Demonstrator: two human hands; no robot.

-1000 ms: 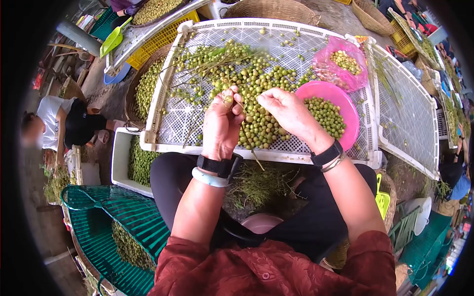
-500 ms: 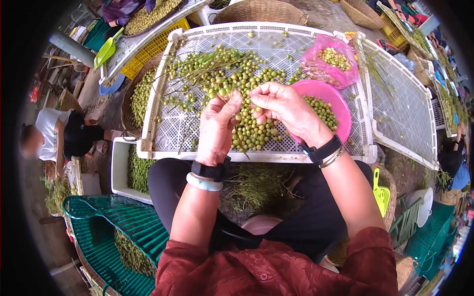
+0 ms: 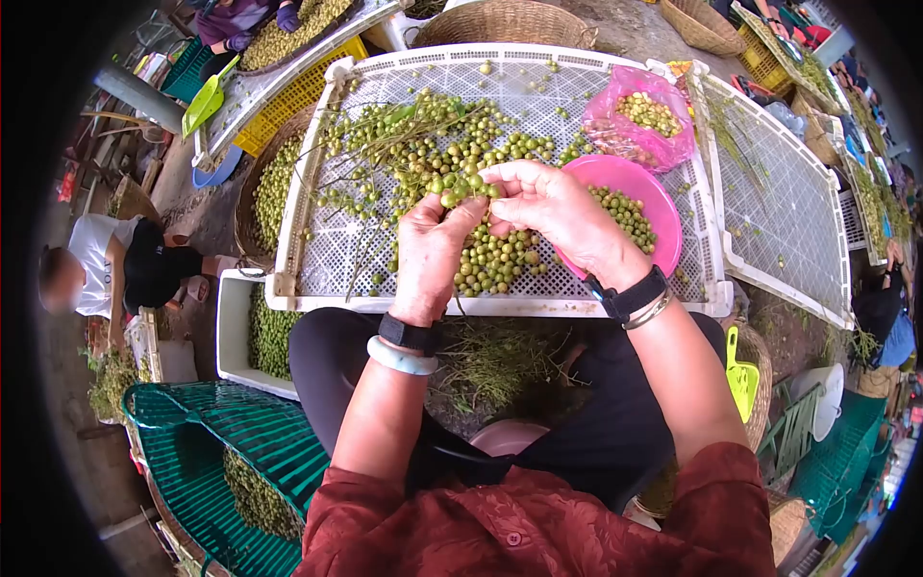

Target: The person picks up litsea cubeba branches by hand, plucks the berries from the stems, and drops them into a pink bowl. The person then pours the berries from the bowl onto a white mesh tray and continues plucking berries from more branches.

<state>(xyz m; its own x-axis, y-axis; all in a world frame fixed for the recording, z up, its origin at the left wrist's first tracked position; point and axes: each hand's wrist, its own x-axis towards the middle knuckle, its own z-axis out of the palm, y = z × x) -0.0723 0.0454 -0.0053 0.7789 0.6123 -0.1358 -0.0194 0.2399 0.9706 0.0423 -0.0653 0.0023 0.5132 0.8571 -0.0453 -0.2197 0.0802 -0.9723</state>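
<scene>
My left hand (image 3: 430, 252) is closed around a sprig of small round green fruit (image 3: 460, 187), held just above a white mesh tray (image 3: 329, 274). Against the same sprig, my right hand (image 3: 556, 213) pinches with thumb and forefinger at its right side; the exact fruit between the fingertips is hard to make out. Loose green and yellowish fruit (image 3: 495, 262) lies heaped under both hands. Thin stems with fruit still attached (image 3: 394, 130) spread over the tray's upper left. Right of my right hand is a pink bowl (image 3: 666, 212) part-filled with fruit.
A pink plastic bag (image 3: 630, 91) of paler fruit sits at the tray's upper right. Left stand a wicker basket (image 3: 247, 216) and a white box (image 3: 234, 327), both with fruit. A green slatted basket (image 3: 260, 423) is lower left. Other people work nearby.
The sprig has turned upward and shows more clearly between my fingers. My left hand has shifted slightly right and down, and my right hand has come closer to it.
</scene>
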